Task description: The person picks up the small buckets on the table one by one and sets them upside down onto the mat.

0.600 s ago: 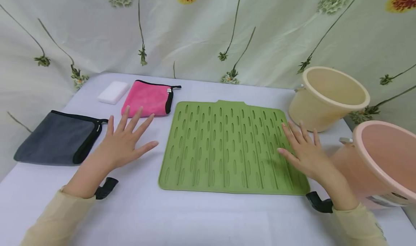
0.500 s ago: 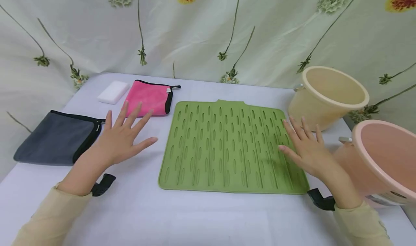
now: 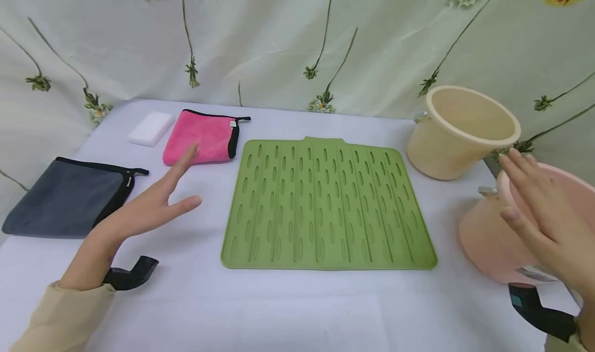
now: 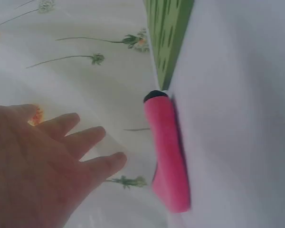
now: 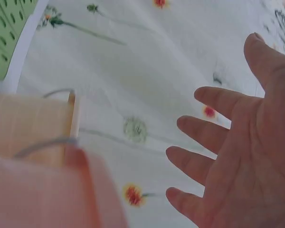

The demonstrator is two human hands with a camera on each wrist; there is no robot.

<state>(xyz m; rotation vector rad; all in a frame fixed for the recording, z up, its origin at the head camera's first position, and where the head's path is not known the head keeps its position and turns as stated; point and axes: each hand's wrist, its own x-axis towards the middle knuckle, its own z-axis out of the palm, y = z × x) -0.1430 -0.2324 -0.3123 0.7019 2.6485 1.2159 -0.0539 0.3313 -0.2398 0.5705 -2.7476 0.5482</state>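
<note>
My left hand [image 3: 144, 202] hovers over the table, its fingers extended and holding nothing. Around it lie a folded dark grey cloth with black trim [image 3: 69, 197] and a folded pink cloth [image 3: 204, 137], which also shows beyond the hand in the left wrist view. Fingers straight, my right hand [image 3: 553, 228] is raised at the far right and overlaps the pink bucket [image 3: 483, 238] in the head view. The right wrist view has this hand [image 5: 247, 147] apart from the bucket, with its palm bare. A green slotted mat [image 3: 325, 207] lies flat between both hands.
A cream bucket [image 3: 432, 155] stands behind the pink one, at the table's back right. The white block [image 3: 151, 128] lies at the back left beside the pink cloth. A floral curtain [image 3: 269, 47] hangs behind the white-covered table [image 3: 260, 316].
My right hand has risen and moved right, off the mat's edge to over the pink bucket. The left hand has shifted slightly left and turned on its side. The head view has shifted slightly.
</note>
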